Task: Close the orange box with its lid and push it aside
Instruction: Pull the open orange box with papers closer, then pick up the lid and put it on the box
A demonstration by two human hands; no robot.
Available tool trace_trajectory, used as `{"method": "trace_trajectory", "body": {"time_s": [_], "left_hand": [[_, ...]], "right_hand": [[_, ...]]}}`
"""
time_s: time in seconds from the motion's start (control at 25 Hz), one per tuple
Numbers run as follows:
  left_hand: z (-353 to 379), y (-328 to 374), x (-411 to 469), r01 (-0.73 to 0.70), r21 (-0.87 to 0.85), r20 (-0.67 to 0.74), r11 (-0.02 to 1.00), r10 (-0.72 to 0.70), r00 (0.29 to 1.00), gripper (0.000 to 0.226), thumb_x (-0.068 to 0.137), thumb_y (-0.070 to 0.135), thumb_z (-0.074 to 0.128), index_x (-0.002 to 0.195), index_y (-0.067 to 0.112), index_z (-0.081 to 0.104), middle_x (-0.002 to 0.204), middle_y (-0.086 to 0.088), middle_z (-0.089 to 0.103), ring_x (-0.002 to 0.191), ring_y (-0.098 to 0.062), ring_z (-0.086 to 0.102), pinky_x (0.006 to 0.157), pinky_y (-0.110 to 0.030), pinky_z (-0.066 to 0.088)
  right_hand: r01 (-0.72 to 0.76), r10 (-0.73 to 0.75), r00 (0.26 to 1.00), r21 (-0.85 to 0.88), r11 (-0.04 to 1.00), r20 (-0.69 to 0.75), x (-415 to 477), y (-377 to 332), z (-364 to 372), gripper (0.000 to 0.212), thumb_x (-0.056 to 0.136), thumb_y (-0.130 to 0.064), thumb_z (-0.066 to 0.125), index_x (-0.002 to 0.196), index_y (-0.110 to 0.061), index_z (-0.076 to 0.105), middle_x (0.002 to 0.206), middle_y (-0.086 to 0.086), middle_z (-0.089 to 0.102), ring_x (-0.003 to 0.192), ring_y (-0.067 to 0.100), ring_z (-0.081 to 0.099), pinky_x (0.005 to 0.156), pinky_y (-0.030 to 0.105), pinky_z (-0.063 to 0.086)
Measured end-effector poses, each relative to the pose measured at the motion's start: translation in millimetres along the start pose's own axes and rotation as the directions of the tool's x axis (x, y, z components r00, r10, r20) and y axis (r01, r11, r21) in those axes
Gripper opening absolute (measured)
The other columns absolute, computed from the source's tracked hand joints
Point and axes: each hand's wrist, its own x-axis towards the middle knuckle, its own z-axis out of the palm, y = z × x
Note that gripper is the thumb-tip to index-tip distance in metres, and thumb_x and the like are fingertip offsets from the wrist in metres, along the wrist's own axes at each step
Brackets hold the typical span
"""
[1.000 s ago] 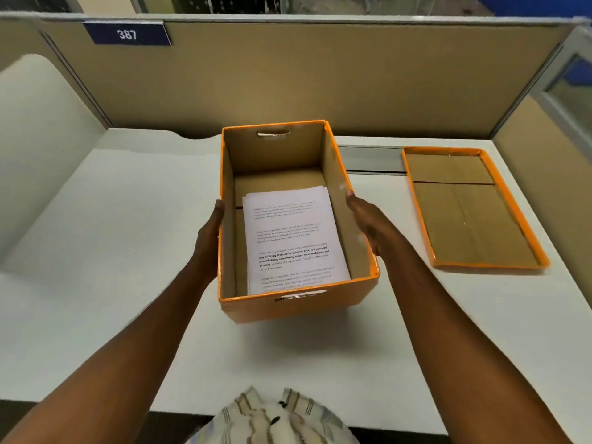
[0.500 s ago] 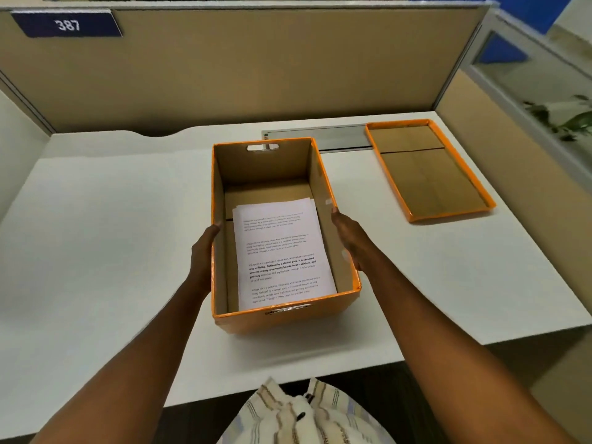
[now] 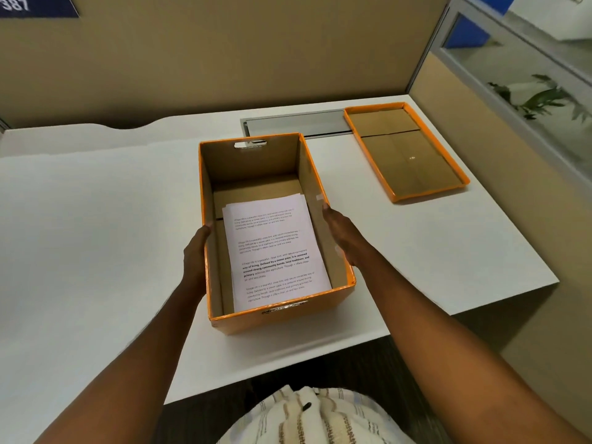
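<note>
Box-steadying before closing: orange box (image 3: pixel 282 318) open at bench (image 3: pixel 96 219) centre, left hand (image 3: pixel 195 257) and right hand (image 3: pixel 341 233) pressed flat-fingered against its side walls; next, probably, fetching and flipping upturned lid (image 3: pixel 407 152), well apart at far right.

office cubicle: tan partition panels (image 3: pixel 224 59) w/ blue no. plate (image 3: pixel 35 6) "387", white bench (image 3: pixel 96 219) w/ cable slot (image 3: pixel 294 123) at rear, glazed side screen (image 3: pixel 528 75) at rt, printed sheets (image 3: pixel 275 251) in orange box (image 3: pixel 278 318).

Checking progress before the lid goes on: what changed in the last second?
The left hand and right hand drew the orange box toward the desk's front edge. They still press its long sides; the lid still lies inside-up at far right, papers still inside.
</note>
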Motion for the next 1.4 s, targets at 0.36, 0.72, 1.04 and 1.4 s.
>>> {"method": "trace_trajectory", "body": {"time_s": [0.36, 0.72, 1.04, 1.4], "left_hand": [[9.9, 35.4, -14.7, -0.087, 0.446, -0.317, 0.891, 0.249, 0.915, 0.076, 0.087, 0.058, 0.053, 0.145, 0.011, 0.039, 0.153, -0.011, 0.04, 0.142, -0.025, 0.036, 0.117, -0.04, 0.027], [275.7, 75.9, 17.7, -0.359, 0.36, 0.075, 0.861, 0.356, 0.931, 0.022, 0.093, 0.042, 0.051, 0.087, 0.023, 0.058, 0.087, -0.001, 0.058, 0.083, -0.013, 0.054, 0.079, -0.03, 0.041], [421.8, 29.6, 114.9, 0.051, 0.426, 0.048, 0.903, -0.079, 0.996, 0.032, 0.095, 0.044, 0.048, 0.086, 0.014, 0.048, 0.09, -0.013, 0.049, 0.081, -0.023, 0.047, 0.075, -0.035, 0.039], [494.1, 1.5, 164.3, 0.191, 0.454, 0.008, 0.87, -0.218, 0.976, 0.046, 0.095, 0.046, 0.047, 0.109, 0.003, 0.053, 0.104, -0.012, 0.054, 0.1, -0.03, 0.055, 0.093, -0.043, 0.047]], "right_hand": [[-0.083, 0.084, 0.996, 0.02, 0.996, -0.024, 12.7, 5.8, -21.5, 0.085, 0.081, -0.076, 0.028, 0.129, -0.009, 0.049, 0.136, 0.017, 0.052, 0.116, 0.036, 0.053, 0.097, 0.05, 0.042], [0.002, -0.024, 0.991, -0.169, 0.986, -0.13, 125.7, 15.2, -148.1, 0.067, 0.078, -0.078, 0.027, 0.088, -0.016, 0.054, 0.114, 0.01, 0.064, 0.103, 0.029, 0.058, 0.079, 0.035, 0.042], [-0.024, -0.112, 0.918, -0.335, 0.942, -0.381, 267.9, 4.4, -301.2, 0.07, 0.087, -0.049, 0.05, 0.132, 0.004, 0.04, 0.137, 0.023, 0.044, 0.126, 0.038, 0.043, 0.101, 0.044, 0.038], [-0.193, -0.005, 0.898, -0.404, 0.894, -0.439, 359.4, 30.1, -368.9, 0.061, 0.087, -0.041, 0.055, 0.132, -0.002, 0.039, 0.138, 0.019, 0.044, 0.128, 0.037, 0.04, 0.103, 0.048, 0.035]]}}
